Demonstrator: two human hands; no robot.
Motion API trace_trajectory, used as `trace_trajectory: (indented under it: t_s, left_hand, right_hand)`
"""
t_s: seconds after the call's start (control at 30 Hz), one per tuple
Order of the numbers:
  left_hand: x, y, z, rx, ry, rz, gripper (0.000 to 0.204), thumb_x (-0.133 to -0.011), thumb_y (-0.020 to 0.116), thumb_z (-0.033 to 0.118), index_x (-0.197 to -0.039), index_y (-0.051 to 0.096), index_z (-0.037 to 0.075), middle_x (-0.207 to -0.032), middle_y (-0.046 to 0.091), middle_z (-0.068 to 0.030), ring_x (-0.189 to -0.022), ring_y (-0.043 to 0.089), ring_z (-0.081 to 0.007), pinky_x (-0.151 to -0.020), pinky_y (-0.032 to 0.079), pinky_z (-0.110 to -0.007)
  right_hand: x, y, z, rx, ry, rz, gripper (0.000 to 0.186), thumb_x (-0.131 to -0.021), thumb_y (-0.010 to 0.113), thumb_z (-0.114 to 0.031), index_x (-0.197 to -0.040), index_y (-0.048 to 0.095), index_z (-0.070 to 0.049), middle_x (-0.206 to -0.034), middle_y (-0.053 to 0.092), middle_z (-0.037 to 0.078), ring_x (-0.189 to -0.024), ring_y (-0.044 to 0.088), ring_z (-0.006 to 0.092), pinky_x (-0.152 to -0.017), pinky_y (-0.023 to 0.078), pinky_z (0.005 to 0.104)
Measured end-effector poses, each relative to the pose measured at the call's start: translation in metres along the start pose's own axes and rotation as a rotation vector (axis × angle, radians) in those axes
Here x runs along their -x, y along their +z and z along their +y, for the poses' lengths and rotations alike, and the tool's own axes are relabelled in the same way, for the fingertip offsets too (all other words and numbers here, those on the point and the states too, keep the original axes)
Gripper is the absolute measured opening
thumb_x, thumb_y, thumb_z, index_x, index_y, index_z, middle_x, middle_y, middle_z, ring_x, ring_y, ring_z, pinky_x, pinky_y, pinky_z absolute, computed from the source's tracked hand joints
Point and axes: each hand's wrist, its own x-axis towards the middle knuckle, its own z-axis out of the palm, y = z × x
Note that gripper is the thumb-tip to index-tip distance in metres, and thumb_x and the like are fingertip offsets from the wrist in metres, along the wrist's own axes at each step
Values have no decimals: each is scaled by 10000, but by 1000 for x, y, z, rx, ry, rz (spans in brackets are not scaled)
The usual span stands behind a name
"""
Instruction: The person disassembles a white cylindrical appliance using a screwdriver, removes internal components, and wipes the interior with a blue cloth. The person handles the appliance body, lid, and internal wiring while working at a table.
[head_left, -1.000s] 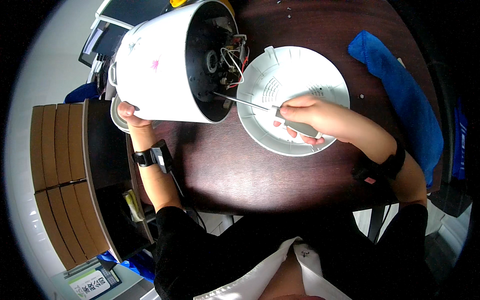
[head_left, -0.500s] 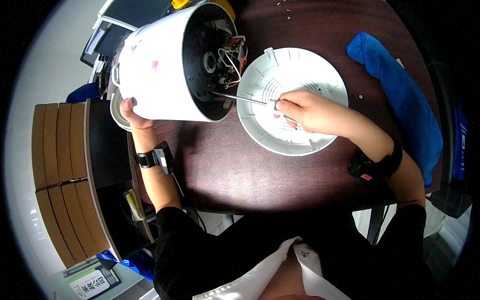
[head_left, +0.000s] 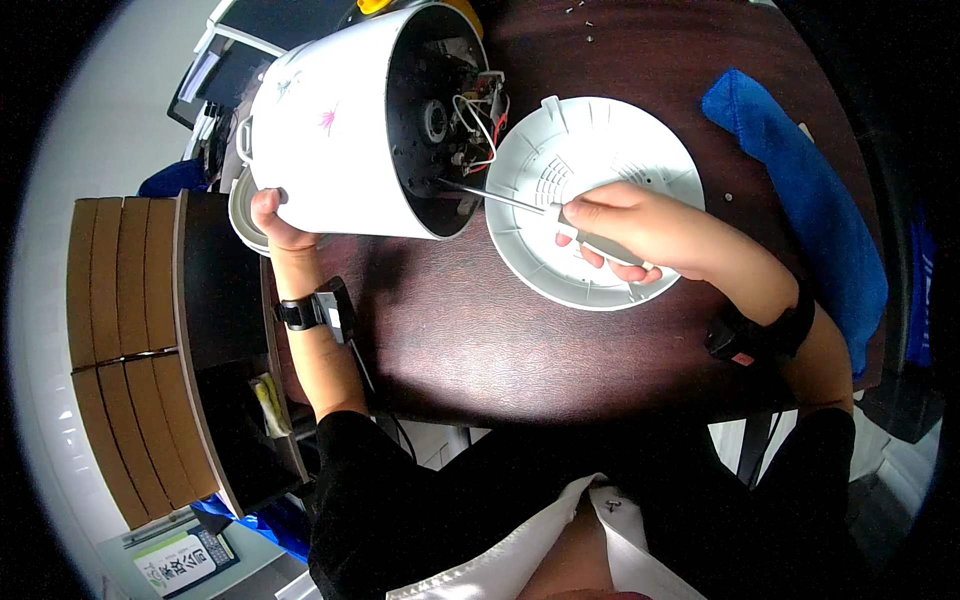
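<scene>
A white rice cooker point(head_left: 330, 170) with a pink flower print lies on its side at the left, its open underside facing right. Inside the dark cavity, white and red wires point(head_left: 480, 130) and metal parts show. My left hand point(head_left: 285, 222) grips the cooker's lower left end; the thumb shows and the other fingers are hidden beneath it. My right hand point(head_left: 640, 230) is closed around the handle of a screwdriver point(head_left: 508, 201). Its metal shaft points left into the cavity, the tip near the lower inner surface. Under this hand lies a round white vented bottom cover point(head_left: 530, 265).
A folded blue cloth point(head_left: 800, 190) lies along the table's right side. Small screws point(head_left: 589, 39) are scattered at the far edge, and another small metal piece point(head_left: 728, 197) sits right of the cover. Shelving with brown panels point(head_left: 115, 280) stands at the left.
The right hand has turned on the screwdriver handle, and more of its lower fingers now show. The whole picture has shifted slightly to the right; the left hand keeps its hold on the cooker.
</scene>
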Motion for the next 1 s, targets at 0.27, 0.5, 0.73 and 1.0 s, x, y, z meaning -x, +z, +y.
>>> trace_trajectory:
  t_s: [0.27, 0.5, 0.73, 1.0]
  left_hand:
    - [5, -22, 1, -129, 32, 145, 793, -655, 624, 318, -1333, 371, -7, -1262, 499, -171, -1111, 530, -324, -915, 476, -410]
    - [4, -26, -1, -104, 69, 152, 797, -657, 614, 317, -1339, 363, -8, -1275, 492, -177, -1131, 521, -335, -928, 474, -429]
    - [2, -35, 2, -31, 62, 2, 763, -667, 605, 298, -1326, 375, -11, -1257, 503, -183, -1100, 543, -337, -887, 504, -423]
    - [5, -38, 4, -135, 58, 139, 786, -653, 611, 303, -1330, 365, -14, -1267, 492, -181, -1116, 532, -334, -891, 503, -420]
  right_hand:
    - [-9, -10, 1, 203, -34, 72, 311, -945, 469, -304, -908, 592, -21, -633, 550, 56, -409, 448, 117, -344, 330, 267]
    - [-13, -11, 12, 1141, -730, 642, 232, -865, 580, -275, -829, 588, -46, -700, 610, 116, -631, 611, 291, -582, 480, 403]
    - [-7, -6, 8, 1131, -741, 668, 228, -864, 578, -284, -886, 596, -58, -689, 594, 110, -639, 617, 276, -596, 486, 388]
    - [-2, -5, 0, 9, -37, 74, 342, -960, 440, -322, -946, 585, -13, -598, 497, 33, -358, 348, 70, -320, 268, 236]
